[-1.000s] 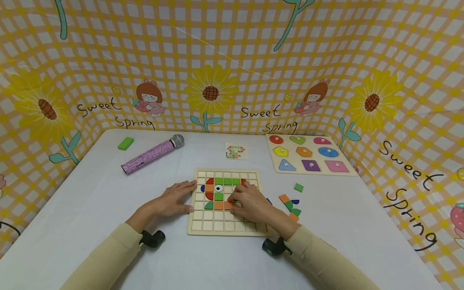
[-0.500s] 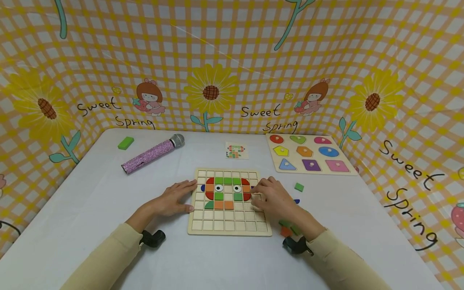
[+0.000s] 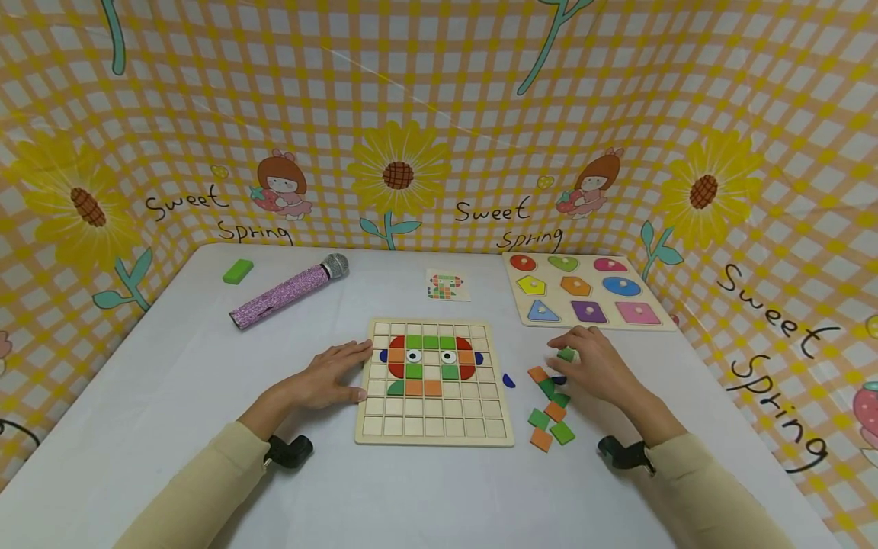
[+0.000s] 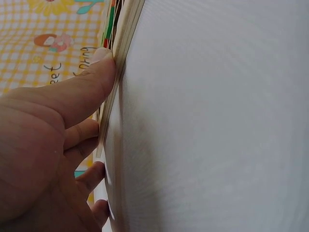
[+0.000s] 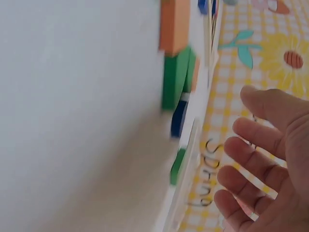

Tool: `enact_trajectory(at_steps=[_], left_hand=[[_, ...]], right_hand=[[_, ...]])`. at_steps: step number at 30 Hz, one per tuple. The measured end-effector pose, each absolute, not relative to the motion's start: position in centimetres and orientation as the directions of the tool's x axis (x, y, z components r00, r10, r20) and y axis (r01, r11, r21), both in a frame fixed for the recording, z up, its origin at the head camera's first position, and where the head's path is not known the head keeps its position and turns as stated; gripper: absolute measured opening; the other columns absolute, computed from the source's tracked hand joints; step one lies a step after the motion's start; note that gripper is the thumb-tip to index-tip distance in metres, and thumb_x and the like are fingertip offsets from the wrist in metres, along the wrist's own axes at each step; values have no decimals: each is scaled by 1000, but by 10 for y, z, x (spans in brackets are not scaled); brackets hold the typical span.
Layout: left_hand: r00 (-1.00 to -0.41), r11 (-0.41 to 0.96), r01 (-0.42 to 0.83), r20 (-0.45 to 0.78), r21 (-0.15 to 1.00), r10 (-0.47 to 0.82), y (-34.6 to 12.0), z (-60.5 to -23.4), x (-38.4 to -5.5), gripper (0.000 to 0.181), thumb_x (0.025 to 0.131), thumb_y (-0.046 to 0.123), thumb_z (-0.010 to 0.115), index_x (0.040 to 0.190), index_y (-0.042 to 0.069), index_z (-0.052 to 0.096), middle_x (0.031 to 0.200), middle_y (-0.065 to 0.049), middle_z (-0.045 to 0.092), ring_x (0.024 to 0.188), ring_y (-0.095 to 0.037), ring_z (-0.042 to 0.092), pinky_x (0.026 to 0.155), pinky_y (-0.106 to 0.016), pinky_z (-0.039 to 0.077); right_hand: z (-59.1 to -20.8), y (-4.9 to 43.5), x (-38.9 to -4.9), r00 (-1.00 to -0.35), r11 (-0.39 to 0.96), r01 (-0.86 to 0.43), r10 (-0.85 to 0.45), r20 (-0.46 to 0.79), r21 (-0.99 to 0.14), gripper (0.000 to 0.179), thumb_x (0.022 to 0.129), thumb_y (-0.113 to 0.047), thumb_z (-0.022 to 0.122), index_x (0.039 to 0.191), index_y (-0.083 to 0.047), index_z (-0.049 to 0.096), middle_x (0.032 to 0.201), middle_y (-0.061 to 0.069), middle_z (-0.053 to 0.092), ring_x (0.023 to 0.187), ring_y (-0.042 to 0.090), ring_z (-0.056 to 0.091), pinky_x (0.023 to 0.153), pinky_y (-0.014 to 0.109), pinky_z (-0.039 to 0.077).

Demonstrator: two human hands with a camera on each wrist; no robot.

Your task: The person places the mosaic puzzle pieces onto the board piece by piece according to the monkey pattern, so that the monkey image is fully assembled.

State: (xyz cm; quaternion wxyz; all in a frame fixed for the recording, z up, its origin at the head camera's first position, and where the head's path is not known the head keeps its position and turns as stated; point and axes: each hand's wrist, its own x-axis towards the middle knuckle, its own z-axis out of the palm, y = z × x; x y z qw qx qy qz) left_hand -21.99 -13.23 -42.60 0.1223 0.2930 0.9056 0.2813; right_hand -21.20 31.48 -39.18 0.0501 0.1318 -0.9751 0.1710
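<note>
My left hand point(image 3: 329, 375) rests against the left edge of a wooden grid board point(image 3: 434, 441), its thumb point(image 4: 89, 92) touching the board's side in the left wrist view. Red, green, orange and blue tiles and two eye tiles lie in the grid, shaped like a face, with a green quarter-round point(image 3: 395, 388) and two orange squares point(image 3: 423, 388) below. My right hand point(image 3: 593, 366) hovers over the loose pieces, nearest a green tile point(image 3: 565, 354) that its fingers partly cover. Nothing shows between its spread fingers in the right wrist view.
Several loose orange point(image 3: 540, 439) and green point(image 3: 562, 433) tiles lie right of the board, with a blue half-round point(image 3: 508, 380). Behind are a pattern card point(image 3: 448, 296), a glittery microphone point(image 3: 281, 297), a green block point(image 3: 238, 271) and a knobbed shape puzzle point(image 3: 597, 325).
My right hand has lifted from the orange tile, passed the board's right side and moved right to the loose tiles, uncovering the right eye and blue ear piece. The left hand stays still.
</note>
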Motion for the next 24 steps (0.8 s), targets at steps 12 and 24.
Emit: enact_trajectory(at_steps=[12,24], left_hand=[[-798,669,452,-67,589,598,-132,-427,-220,74,88,29,65,148,5,28,158,-14,19,145,-41,13,112,-66,12],[-803,676,447,-70,587,592,-132,-426,-220,75,88,29,65,148,5,27,158,-14,19,145,-41,13,112,-66,12]], right_hand=[[-401,336,-191,-925,854,-379,-355,132,-357,29,83,-25,71,109,-11,70,102,2,64,100,17,46,84,40,47],[-404,332,-152,-829,763,-545,-554,82,-347,20,77,-34,76,96,-35,69,98,-20,56,98,-1,36,80,23,45]])
